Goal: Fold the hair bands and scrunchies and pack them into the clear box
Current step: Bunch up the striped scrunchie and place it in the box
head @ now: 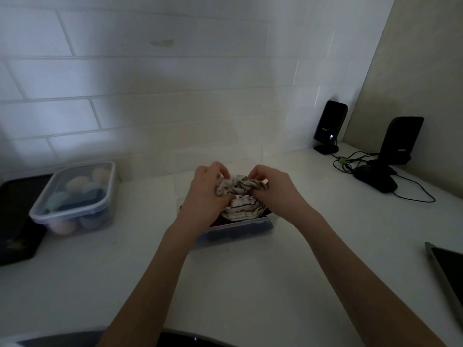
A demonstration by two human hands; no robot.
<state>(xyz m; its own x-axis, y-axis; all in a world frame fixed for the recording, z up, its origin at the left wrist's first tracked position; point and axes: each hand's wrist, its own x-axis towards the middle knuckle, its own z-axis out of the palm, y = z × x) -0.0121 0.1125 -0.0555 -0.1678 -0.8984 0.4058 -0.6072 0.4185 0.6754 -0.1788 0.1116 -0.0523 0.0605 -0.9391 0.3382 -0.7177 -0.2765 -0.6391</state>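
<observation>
Mid-to-late in the task, I'm judging: the clear box [253,225] on the white worktop [250,284] is already holding dark bands [265,225] and something red low down, contents partly hidden by my hands. I'm working a striped cream-and-green scrunchie [240,196] right over the box, its lower ruffle is touching or sitting on the stuff already packed. Not tucked in yet, so folding and pressing down are still left for this one. I'm not seeing loose bands on the worktop, but I can't tell if more are hidden.

My left hand [206,194] is gripping the left end of the scrunchie, fingers curled round the fabric. My right hand [273,186] is pinching the right end, fingertips bunching it toward the middle. Both are clenched on cloth, neither is free.

Left, well apart, a lidded tub [75,196] is holding pastel rounded things. Far right, two black speakers [400,141] with cables.
</observation>
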